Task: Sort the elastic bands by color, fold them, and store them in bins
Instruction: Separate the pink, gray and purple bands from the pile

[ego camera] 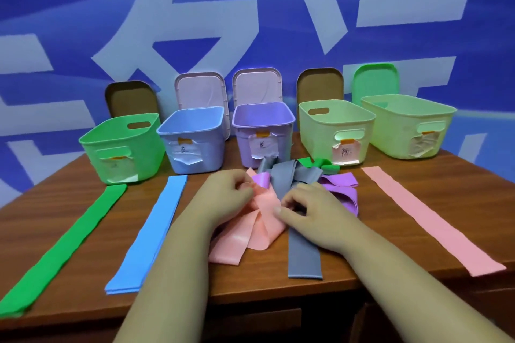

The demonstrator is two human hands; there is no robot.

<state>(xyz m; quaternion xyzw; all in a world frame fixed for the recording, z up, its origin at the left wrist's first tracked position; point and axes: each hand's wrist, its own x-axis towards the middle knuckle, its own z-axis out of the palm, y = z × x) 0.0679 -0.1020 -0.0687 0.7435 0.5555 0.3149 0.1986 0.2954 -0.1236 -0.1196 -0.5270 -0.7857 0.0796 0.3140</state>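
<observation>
A tangled pile of elastic bands lies mid-table: a crumpled pink band (245, 234), a grey band (303, 253), a purple band (341, 189) and a bit of green band (320, 165). My left hand (225, 192) pinches the pink band's upper edge. My right hand (309, 207) pinches the same pink band from the right. Laid out flat are a green band (64, 248), a blue band (152, 231) and a pink band (429, 220). Behind stand a green bin (122, 147), a blue bin (192, 142), a purple bin (263, 131) and two pale yellow bins (334, 131) (409, 125).
The brown wooden table (334, 284) ends at a front edge near my forearms. Lids lean against the blue wall behind the bins: two brown lids (131, 97), two pink lids (199, 89) and a green lid (374, 78). Paper labels hang on the bin fronts.
</observation>
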